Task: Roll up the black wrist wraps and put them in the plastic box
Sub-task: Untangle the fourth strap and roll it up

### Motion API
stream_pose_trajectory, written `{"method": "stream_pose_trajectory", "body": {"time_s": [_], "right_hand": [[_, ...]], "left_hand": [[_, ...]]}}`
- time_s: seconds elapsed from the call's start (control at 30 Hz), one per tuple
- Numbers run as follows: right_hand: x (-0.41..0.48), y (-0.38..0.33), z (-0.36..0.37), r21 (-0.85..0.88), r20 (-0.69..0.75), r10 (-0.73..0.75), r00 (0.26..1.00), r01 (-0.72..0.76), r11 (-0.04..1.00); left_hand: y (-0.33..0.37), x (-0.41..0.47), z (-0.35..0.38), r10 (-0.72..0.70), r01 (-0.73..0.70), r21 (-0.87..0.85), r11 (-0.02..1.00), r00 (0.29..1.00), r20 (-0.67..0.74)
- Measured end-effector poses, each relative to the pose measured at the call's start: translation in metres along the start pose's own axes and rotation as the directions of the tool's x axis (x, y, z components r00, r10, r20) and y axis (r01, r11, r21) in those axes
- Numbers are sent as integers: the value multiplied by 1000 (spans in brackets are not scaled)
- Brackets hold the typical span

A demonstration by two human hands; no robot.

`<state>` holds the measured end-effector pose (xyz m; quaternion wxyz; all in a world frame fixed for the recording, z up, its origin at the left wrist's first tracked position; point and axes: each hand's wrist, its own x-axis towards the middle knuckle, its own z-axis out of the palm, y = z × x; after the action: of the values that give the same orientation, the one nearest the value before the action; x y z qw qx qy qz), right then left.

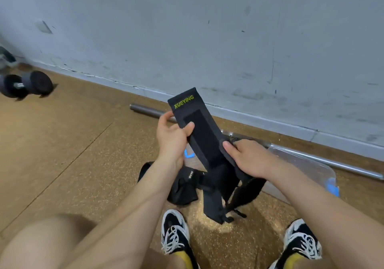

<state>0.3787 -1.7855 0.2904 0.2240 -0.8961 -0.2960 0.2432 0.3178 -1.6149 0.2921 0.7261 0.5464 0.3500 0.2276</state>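
Up off the floor [83, 144] and stretched between both grips: one black wrist wrap [199, 127], green XUEYING lettering on the end poking up above the left grip [172, 138]. Pinching the wrap's edge there, with thumb laid on the velcro patch and fingers curled behind. Lower and to the right, clamping the same wrap in the right grip [247, 156], with thumb on top and fingers tucked under. Hanging slack below the right grip, down to the floor between the two shoes [175, 229]. Just below the left grip, lying crumpled on the floor: a second black wrap [182, 187]. Behind and under the right grip, partly hidden by wrap and wrist: the clear plastic box [307, 171], blue latches showing. Beyond both grips, along the wall [207, 40], a steel bar [145, 110]; far off left of the left grip, a dumbbell [27, 85].
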Motion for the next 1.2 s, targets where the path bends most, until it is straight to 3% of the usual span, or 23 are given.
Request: {"method": "stream_pose_trajectory", "body": {"time_s": [0.07, 0.13, 0.2, 0.23, 0.27, 0.33, 0.43, 0.57, 0.7, 0.8, 0.87, 0.97, 1.07, 1.2], "right_hand": [[-3, -11, -17, -272, -157, -102, 982, 56, 961], [-9, -11, -45, -405, -248, -100, 964, -9, 914], [-21, -2, -76, -228, -259, -43, 965, -17, 974], [-25, 1, -87, 13, -225, -20, 974, 23, 1000], [-31, -3, -94, 285, -182, -10, 983, 62, 956], [-35, -19, -99, 597, -156, -46, 987, 131, 792], [-27, -38, -103, 709, -230, -120, 966, 251, 659], [-18, -47, -103, 800, -249, -113, 962, 270, 536], [-10, -42, -105, 888, -208, -70, 976, 218, 404], [-6, -38, -112, 925, -195, -70, 978, 207, 317], [-6, -36, -116, 898, -227, -76, 971, 239, 369], [-7, -33, -120, 790, -292, -38, 956, 263, 553], [-6, -29, -120, 678, -328, -50, 943, 272, 683], [-3, -29, -116, 617, -355, -46, 934, 271, 739]], "left_hand": [[16, -3, 3, 80, -83, -26, 996, 992, -102], [40, 6, -9, 137, -154, -42, 987, 953, -271], [69, 14, -27, 138, -168, -60, 984, 930, -340], [80, 13, -31, 128, -151, -51, 987, 944, -305], [89, 9, -29, 131, -142, -30, 989, 965, -227], [96, -8, -12, 171, -170, 22, 985, 985, -20], [94, -30, 19, 222, -240, 59, 969, 950, 218], [95, -44, 37, 285, -347, 113, 931, 885, 367], [103, -40, 47, 145, -213, 48, 976, 796, 587], [108, -28, 57, 35, -98, 76, 992, 807, 589], [108, -22, 64, 20, -104, 105, 989, 796, 606], [106, -14, 67, 3, -124, 132, 983, 741, 672], [104, -7, 61, -72, 24, 73, 997, 637, 767], [98, -4, 58, -59, -14, 87, 996, 622, 781]]}}
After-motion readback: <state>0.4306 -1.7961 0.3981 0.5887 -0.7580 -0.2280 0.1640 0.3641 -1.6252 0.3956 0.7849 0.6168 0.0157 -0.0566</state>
